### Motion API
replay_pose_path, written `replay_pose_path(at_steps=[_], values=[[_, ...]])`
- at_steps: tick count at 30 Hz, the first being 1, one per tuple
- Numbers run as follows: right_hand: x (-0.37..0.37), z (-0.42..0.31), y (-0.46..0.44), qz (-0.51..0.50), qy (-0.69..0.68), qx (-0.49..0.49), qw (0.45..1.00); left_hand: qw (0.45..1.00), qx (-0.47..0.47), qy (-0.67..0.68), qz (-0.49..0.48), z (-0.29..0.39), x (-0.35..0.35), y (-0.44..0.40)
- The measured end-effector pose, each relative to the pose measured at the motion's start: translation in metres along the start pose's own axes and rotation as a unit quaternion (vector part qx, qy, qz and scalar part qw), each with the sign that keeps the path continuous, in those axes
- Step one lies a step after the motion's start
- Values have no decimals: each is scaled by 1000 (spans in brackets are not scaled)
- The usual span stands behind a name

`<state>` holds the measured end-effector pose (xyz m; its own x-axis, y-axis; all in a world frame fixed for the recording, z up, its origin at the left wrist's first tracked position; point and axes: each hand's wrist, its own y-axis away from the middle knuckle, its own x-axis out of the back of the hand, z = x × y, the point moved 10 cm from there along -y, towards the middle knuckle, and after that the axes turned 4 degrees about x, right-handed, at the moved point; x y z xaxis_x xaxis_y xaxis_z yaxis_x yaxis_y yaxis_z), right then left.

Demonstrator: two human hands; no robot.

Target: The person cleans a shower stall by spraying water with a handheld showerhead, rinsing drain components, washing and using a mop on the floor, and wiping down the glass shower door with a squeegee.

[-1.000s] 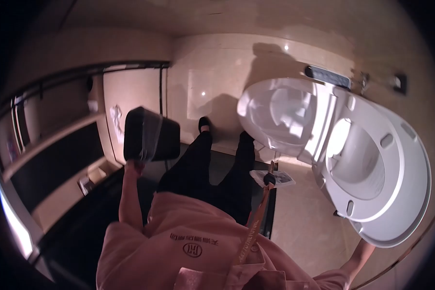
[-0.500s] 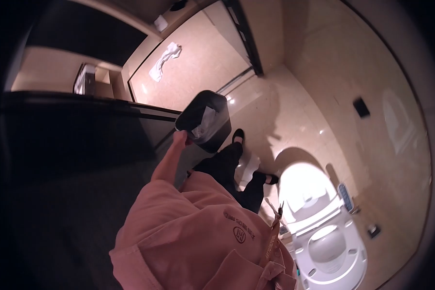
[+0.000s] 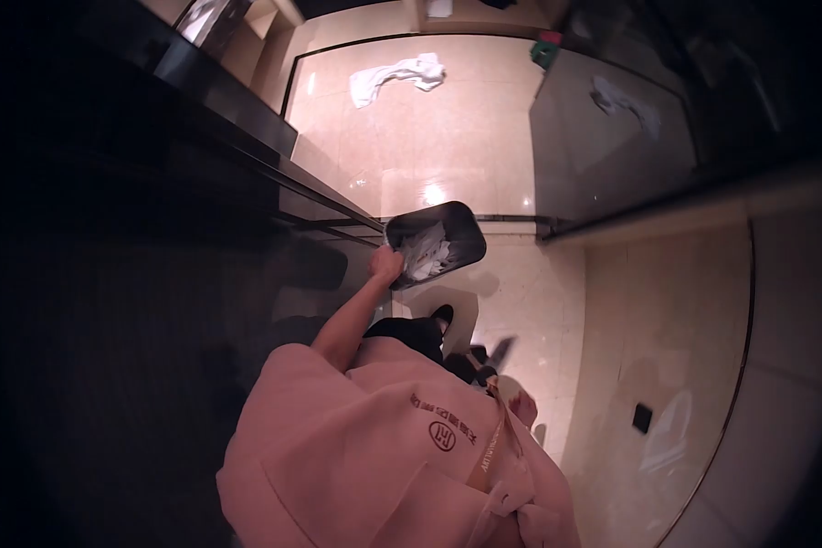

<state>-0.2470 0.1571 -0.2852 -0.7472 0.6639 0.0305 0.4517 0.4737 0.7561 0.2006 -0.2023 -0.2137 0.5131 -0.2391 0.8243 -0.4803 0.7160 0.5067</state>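
My left hand (image 3: 386, 265) is closed on the near left rim of a dark waste bin (image 3: 470, 239), held out in front of my legs. Crumpled white paper or plastic (image 3: 426, 251) lies inside the bin. Low at my right side hangs my right hand (image 3: 522, 408), partly covered by my pink shirt. Its fingers are too small and blurred to make out.
Beyond the bin, a crumpled white cloth (image 3: 397, 80) lies on the tiled floor past a threshold. A dark glossy panel (image 3: 612, 137) stands at the right of the opening. Dark cabinetry or wall runs along my left. A small black plate (image 3: 642, 418) is on the right wall.
My view has turned toward the doorway, and the toilet has left the picture. The bin stays in my left hand. My right hand has come into sight.
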Motion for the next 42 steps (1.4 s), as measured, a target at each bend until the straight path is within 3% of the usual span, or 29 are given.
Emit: replay_pose_path(at_steps=[3,5,7,11,12,15,17,21,23,24,25,27,28,32,35,37,39,40,41,42], values=[[-137,-101,-47,-73,153,-7,985,999,23,32,-7,32,7,-44],[-248,-143,-84,-197,216,-41,956,997,56,47,-11,68,-3,-78],[-332,-167,-129,-305,243,-99,915,994,93,51,14,111,-14,-94],[-475,-198,-202,-393,251,-203,861,988,131,69,51,185,-9,-141],[-507,-207,-216,-398,228,-191,868,986,136,74,59,196,-12,-154],[-569,-196,-295,-364,261,-160,880,983,146,74,82,228,-21,-192],[-603,-223,-327,-359,278,-94,886,977,154,107,101,247,-32,-226],[-678,-268,-451,-318,323,-91,887,964,117,222,88,305,-22,-256],[-718,-270,-526,-328,316,-131,880,936,130,314,88,296,-47,-258],[-742,-275,-567,-327,307,-148,881,934,112,311,137,290,-44,-256],[-764,-282,-599,-341,313,-126,877,928,158,325,91,271,-59,-256],[-786,-293,-656,-272,349,-162,882,913,173,345,130,235,-63,-238],[-813,-313,-676,-271,328,-132,895,903,202,346,153,231,-58,-228],[-812,-304,-747,-155,376,-151,901,861,296,385,150,160,-98,-201],[-821,-292,-733,-187,397,-175,881,845,329,395,148,145,-118,-204],[-819,-289,-778,-177,305,-151,923,831,349,408,148,156,-115,-219],[-811,-272,-779,-112,366,-266,885,806,353,451,149,156,-106,-232],[-807,-274,-781,-119,353,-267,889,793,361,467,149,155,-97,-237],[-813,-288,-711,-39,401,-317,859,783,363,483,150,153,-82,-243],[-826,-293,-706,-43,445,-259,856,772,361,499,158,148,-71,-245]])
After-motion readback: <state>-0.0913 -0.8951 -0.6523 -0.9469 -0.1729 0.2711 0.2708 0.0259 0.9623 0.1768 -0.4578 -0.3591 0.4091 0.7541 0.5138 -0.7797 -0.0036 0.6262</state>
